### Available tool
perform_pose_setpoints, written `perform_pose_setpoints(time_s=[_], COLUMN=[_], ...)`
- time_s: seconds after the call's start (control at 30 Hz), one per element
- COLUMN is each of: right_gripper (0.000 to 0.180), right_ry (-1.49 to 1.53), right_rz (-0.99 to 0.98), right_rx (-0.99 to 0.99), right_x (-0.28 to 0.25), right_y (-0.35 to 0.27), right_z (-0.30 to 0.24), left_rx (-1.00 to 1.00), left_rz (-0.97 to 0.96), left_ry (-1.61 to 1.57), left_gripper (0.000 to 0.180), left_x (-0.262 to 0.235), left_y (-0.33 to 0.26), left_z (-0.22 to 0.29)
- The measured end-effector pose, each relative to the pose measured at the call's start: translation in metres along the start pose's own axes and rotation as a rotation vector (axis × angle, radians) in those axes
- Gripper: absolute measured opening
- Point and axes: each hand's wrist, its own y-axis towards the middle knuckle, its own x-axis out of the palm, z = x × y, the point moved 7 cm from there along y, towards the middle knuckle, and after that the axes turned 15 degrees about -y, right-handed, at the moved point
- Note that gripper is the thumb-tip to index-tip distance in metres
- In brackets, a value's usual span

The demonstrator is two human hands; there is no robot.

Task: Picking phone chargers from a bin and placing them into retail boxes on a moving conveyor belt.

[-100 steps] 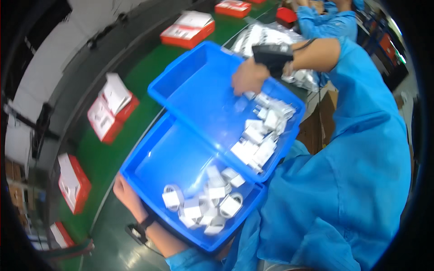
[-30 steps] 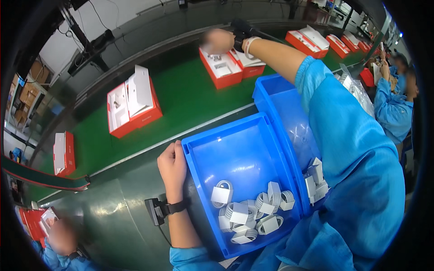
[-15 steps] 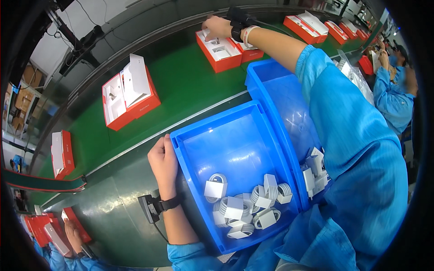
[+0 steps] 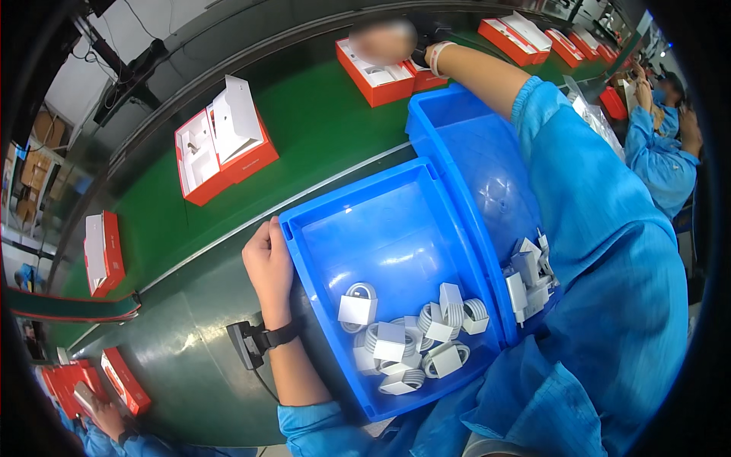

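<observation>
Two blue bins (image 4: pixel 396 228) sit side by side at the near edge of the bench, and I have a hand at each end of the scene. My left hand (image 4: pixel 268 263) is curled against the left wall of the nearer bin, fingers closed over its rim — gripping the bin, nothing else in it. A black wrist device (image 4: pixel 255 341) is strapped just below that hand. My right hand (image 4: pixel 383 42) is stretched far out over the green belt (image 4: pixel 304 129), at the open red box (image 4: pixel 373 72) there; it is blurred, so I cannot tell whether it is spread or pinching anything.

Coiled white cables (image 4: pixel 411 339) with paper bands lie heaped in the near right corner of the left bin. A smaller heap of white parts (image 4: pixel 527 270) lies in the right bin, partly hidden by my sleeve.

Further left on the belt stands another open red box (image 4: pixel 222 141) with its lid tilted up, and a third (image 4: pixel 103 251) lies well beyond it — near the picture's left rim. Another person in blue (image 4: pixel 659 145) works at far right.
</observation>
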Motion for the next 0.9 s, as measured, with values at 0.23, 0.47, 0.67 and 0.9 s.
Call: perform_pose_setpoints(time_s=[0.23,0.47,0.67,0.9], right_gripper=[0.024,0.037,0.04,0.036], right_ry=[-0.137,-0.176,-0.177,-0.111], right_rz=[0.013,0.02,-0.1,0.081], right_rx=[0.097,0.169,0.106,0.139], right_x=[0.009,0.011,0.004,0.02], right_y=[-0.002,-0.006,-0.004,-0.024], right_z=[0.007,0.032,0.011,0.058], left_rx=[-0.001,0.012,-0.047,-0.002], left_rz=[0.016,0.008,0.023,-0.014], left_ry=[0.005,-0.025,-0.031,-0.029], left_gripper=[0.04,0.04,0.04,0.039], left_x=[-0.004,0.0,-0.011,0.0], left_y=[-0.002,-0.001,-0.008,-0.002], left_z=[-0.005,-0.005,-0.007,-0.006])
